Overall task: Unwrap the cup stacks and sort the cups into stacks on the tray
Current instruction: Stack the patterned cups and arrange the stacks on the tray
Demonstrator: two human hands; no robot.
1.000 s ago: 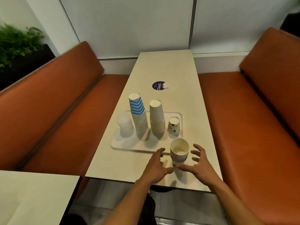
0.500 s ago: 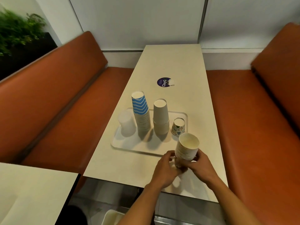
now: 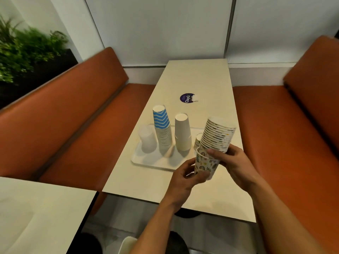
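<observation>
Stack of patterned cups [image 3: 217, 136] now lifted off the table [image 3: 143, 180], my right hand [image 3: 236, 162] gripping it, left hand [image 3: 185, 177] gripping the bottom cup [image 3: 205, 165] beside the tray [image 3: 146, 160], probably peeling one off to sort.

Patterned cup stack [image 3: 216, 138], rims up, tilted near white tray [image 3: 146, 162].
</observation>
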